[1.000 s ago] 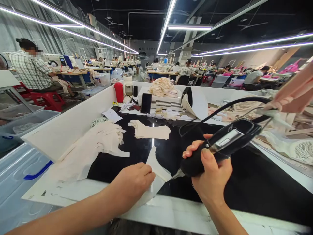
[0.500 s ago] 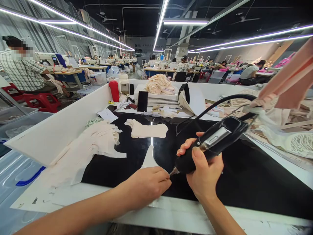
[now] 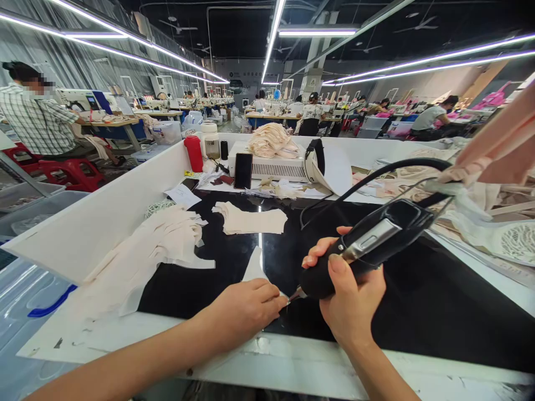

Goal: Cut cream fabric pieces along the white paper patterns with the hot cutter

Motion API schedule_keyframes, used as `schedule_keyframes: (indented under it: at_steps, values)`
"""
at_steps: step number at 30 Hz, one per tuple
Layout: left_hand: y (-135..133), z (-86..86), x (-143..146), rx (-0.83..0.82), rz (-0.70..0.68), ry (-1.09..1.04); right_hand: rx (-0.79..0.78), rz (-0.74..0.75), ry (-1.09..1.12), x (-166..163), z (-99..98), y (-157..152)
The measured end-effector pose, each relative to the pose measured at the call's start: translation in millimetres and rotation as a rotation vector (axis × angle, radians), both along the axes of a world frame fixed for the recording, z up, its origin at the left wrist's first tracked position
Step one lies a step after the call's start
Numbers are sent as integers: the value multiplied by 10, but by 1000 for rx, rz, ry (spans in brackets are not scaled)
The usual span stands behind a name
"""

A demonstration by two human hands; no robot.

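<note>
My right hand (image 3: 351, 295) is wrapped round a black corded hand tool (image 3: 368, 239) with a silver lever on its side. The tool's narrow metal tip (image 3: 297, 294) points down and left, right at the fingertips of my left hand (image 3: 251, 309). My left hand is closed, its fingers pinching or pressing the near end of a small white fabric piece (image 3: 254, 266) on the black work surface (image 3: 426, 312). Most of that near end is hidden under my fingers. Further back lies a stack of cream fabric pieces (image 3: 254, 219).
A fanned pile of pale fabric pieces (image 3: 146, 256) lies on the left. Behind stand a phone (image 3: 243, 170), a white vented box (image 3: 271, 168) topped with fabric, and a red cup (image 3: 193, 153). The tool's cable (image 3: 368, 177) arches to the right. White panels (image 3: 100, 206) wall the table.
My left fingers have shifted slightly left and loosened a little, showing more of the fabric by the tip. The tool's rear end has swung slightly to the right; its tip stays near my fingers.
</note>
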State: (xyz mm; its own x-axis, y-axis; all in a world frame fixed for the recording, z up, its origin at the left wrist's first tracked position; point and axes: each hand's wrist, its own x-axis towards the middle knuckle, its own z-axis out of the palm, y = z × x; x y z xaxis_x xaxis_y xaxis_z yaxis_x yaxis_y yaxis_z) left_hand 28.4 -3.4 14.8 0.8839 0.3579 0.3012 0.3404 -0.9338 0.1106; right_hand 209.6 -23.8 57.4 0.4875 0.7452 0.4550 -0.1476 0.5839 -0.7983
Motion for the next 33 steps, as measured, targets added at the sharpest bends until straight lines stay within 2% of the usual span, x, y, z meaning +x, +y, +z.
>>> schedule_keyframes:
  at_steps: [22, 33]
  values:
    - [-62, -86, -81, -7, 94, -64, -4, 16, 4, -21, 4, -49]
    - [-63, -82, -79, -26, 101, -79, -3, -10, 64, -62, 87, 131]
